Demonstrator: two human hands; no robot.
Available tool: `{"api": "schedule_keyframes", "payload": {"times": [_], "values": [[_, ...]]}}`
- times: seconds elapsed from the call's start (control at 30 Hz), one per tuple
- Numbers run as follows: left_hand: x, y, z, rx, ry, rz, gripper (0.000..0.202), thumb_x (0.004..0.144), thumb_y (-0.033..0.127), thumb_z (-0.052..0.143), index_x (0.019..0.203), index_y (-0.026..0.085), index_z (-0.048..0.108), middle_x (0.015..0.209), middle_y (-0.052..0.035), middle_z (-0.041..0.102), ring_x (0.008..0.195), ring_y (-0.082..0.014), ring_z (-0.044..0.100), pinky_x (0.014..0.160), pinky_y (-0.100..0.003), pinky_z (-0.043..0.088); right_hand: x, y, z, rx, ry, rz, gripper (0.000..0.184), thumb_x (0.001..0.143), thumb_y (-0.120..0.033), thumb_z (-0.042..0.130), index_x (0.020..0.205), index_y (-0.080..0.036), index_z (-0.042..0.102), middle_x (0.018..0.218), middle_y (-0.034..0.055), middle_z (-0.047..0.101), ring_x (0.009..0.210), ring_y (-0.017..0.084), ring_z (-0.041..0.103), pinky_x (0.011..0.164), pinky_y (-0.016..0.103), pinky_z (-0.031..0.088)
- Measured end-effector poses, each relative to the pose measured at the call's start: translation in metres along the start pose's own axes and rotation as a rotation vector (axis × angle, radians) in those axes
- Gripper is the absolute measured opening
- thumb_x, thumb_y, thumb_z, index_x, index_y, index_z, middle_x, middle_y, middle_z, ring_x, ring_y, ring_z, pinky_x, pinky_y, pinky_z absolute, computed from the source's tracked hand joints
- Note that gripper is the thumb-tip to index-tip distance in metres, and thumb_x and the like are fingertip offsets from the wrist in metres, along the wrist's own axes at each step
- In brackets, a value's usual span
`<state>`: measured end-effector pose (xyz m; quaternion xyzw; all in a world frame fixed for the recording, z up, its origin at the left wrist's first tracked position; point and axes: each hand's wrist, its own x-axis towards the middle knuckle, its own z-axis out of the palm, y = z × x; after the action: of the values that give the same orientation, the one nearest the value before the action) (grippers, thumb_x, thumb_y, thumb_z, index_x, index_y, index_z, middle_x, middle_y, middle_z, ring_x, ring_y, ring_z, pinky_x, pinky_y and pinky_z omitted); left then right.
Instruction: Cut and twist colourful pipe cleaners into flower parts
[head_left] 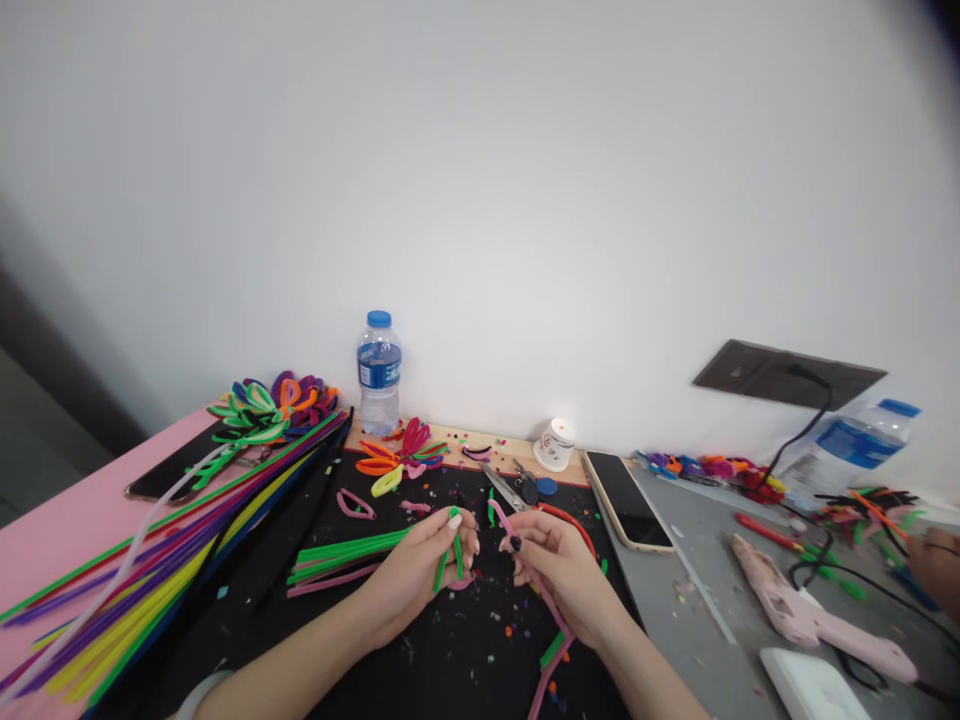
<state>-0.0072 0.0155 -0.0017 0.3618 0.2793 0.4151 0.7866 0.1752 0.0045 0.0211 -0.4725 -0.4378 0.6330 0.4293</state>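
Note:
My left hand [431, 560] pinches a bent green pipe cleaner [442, 565], its ends hanging below the fingers. A pink loop shows under those fingertips; whether it is held too, I cannot tell. Across a small gap, my right hand [551, 560] closes on a long pink pipe cleaner [555, 610] that runs down past the wrist, its tip poking up above the fingers. Beside the left hand lies a bundle of green pipe cleaners [345, 553] with some pink ones. Just beyond the right hand rest scissors [504, 487] with red handles. A small pink loop [354, 503] lies on the black mat.
Long coloured pipe cleaners [172, 590] spread at left near pipe-cleaner flowers [262, 410]. A water bottle [379, 380], a white paper cup [555, 445] and a phone [628, 500] stand or lie along the wall. At right are a pink glue gun [817, 620] and another person's hand [936, 565].

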Motion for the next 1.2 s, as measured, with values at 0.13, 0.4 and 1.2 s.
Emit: {"api": "schedule_keyframes", "payload": {"times": [0.13, 0.4, 1.2], "values": [[0.0, 0.001, 0.001, 0.068, 0.009, 0.002, 0.024, 0.081, 0.037, 0.053, 0.085, 0.014, 0.058, 0.077, -0.0015, 0.052, 0.067, -0.0106, 0.049, 0.062, -0.023, 0.037, 0.0, 0.002, -0.001, -0.043, 0.011, -0.039, 0.016, 0.07, -0.023, 0.062, 0.084, -0.016, 0.058, 0.067, -0.002, 0.054, 0.047, 0.006, 0.042, 0.038, 0.016, 0.032], [0.0, -0.002, 0.001, 0.313, 0.088, 0.031, 0.025, 0.073, 0.036, 0.063, 0.084, 0.013, 0.065, 0.067, 0.0013, 0.051, 0.06, -0.0097, 0.044, 0.057, -0.021, 0.035, -0.001, -0.002, -0.001, -0.297, 0.027, -0.175, 0.02, 0.072, -0.034, 0.063, 0.079, -0.016, 0.059, 0.066, -0.0025, 0.052, 0.055, 0.009, 0.043, 0.05, 0.02, 0.033], [-0.003, 0.0, -0.001, 0.658, 0.088, 0.192, 0.012, 0.073, 0.024, 0.06, 0.08, 0.015, 0.056, 0.058, 0.0038, 0.052, 0.053, -0.011, 0.051, 0.051, -0.022, 0.043, -0.006, 0.001, 0.005, -0.387, -0.133, -0.036, 0.014, 0.074, -0.027, 0.057, 0.066, -0.016, 0.053, 0.052, -0.0042, 0.05, 0.047, 0.009, 0.038, 0.046, 0.02, 0.025]]}}
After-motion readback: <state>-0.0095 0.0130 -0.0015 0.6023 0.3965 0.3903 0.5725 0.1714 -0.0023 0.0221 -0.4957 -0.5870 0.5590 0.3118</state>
